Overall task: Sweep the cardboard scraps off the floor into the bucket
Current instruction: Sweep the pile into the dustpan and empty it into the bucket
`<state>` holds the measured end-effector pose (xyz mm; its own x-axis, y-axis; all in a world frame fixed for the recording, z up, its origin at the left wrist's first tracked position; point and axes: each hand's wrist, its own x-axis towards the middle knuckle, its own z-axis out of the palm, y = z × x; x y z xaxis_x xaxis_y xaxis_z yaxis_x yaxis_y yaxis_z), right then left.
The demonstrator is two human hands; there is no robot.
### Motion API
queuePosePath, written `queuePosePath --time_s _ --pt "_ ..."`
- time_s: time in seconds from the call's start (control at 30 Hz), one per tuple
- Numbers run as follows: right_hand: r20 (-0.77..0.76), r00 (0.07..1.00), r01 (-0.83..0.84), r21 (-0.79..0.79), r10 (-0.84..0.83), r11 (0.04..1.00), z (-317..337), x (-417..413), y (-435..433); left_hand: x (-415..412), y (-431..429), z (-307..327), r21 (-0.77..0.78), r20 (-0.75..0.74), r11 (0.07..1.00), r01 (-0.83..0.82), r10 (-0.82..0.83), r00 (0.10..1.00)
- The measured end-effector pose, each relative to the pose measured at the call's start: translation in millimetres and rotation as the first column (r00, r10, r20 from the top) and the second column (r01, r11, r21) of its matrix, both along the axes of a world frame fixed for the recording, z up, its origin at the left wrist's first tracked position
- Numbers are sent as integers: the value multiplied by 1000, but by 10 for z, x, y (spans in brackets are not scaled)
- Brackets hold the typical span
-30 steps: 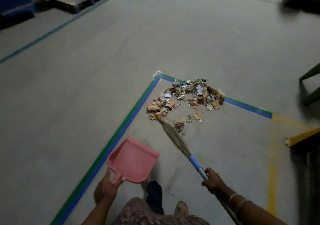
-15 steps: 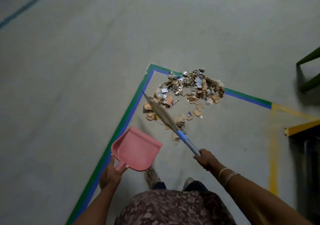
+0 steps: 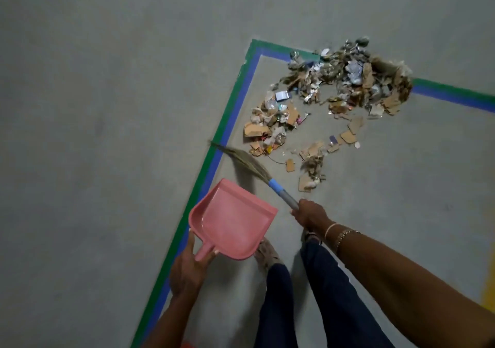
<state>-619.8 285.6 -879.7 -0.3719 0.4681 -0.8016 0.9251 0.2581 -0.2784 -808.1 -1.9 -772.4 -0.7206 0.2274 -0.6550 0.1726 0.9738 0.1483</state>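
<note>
A pink plastic dustpan (image 3: 233, 222) is held over the grey concrete floor (image 3: 107, 106) by the left hand (image 3: 187, 270), whose fingers and thumb are curled round its short handle. The grey handle of a grass-bristled broom with a blue collar (image 3: 251, 167) is gripped by the right hand (image 3: 310, 214), and thin bracelets (image 3: 340, 236) are worn on that wrist. The bristle tips are laid across the green and blue floor tape (image 3: 214, 160), near the closest scraps. The brown cardboard scraps (image 3: 334, 93), mixed with bits of paper and foil, are spread on the floor inside the taped corner, with the far part of the pile overlapping the tape.
</note>
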Motion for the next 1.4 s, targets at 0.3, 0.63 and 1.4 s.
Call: queuePosePath --time_s 0.3,0.63,1.4 --pt "14 922 387 48 -388 921 -318 141 776 -173 295 -392 -50 -7 991 124 -124 992" --pt "-120 854 513 21 -507 858 213 803 679 -133 503 -318 -63 -7 981 183 -184 983" --pt "-104 764 645 100 -636 758 306 1406 657 -33 316 -159 -101 -64 939 328 -335 940"
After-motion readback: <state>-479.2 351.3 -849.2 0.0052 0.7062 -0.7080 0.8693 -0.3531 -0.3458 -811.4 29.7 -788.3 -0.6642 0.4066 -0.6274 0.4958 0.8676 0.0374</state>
